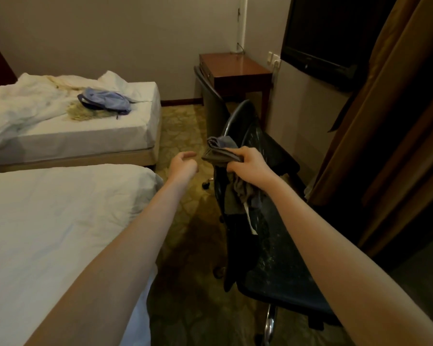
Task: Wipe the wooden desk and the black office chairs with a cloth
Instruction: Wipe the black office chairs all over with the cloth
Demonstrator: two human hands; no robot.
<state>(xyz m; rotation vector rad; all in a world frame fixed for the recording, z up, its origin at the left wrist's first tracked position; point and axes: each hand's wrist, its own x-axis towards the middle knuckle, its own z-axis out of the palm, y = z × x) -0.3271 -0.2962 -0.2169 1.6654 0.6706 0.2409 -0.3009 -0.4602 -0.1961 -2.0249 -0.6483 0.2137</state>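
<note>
Two black office chairs stand on my right: the near chair (273, 245), dusty mesh, lies under my right arm, and the far chair (208, 96) is drawn up at the wooden desk (235, 68) in the corner. The desk's long side runs along the right wall, away from me.

My right hand (248, 166) is clenched round the grey-blue cloth (220, 152), over the near chair. The folded end of the cloth sticks out leftward past my knuckles, and a loose tail hangs down below the fist against the mesh, so the cloth runs roughly from upper left to lower right. I cannot tell whether the folded end touches the chair's rim.

My left hand (184, 163) holds nothing. Its fingers are loosely curled, and it hovers over the patterned carpet (180, 126), just left of the cloth and apart from it.

Two beds fill the left side, the near bed (48, 221) beside my left forearm. The far bed (98, 136) has rumpled sheets and a blue backpack (105, 101) on it. A dark television (318, 33) hangs on the right wall above the desk, and a brown curtain (385, 121) falls beside the near chair. The near chair stands between me and the desk.
</note>
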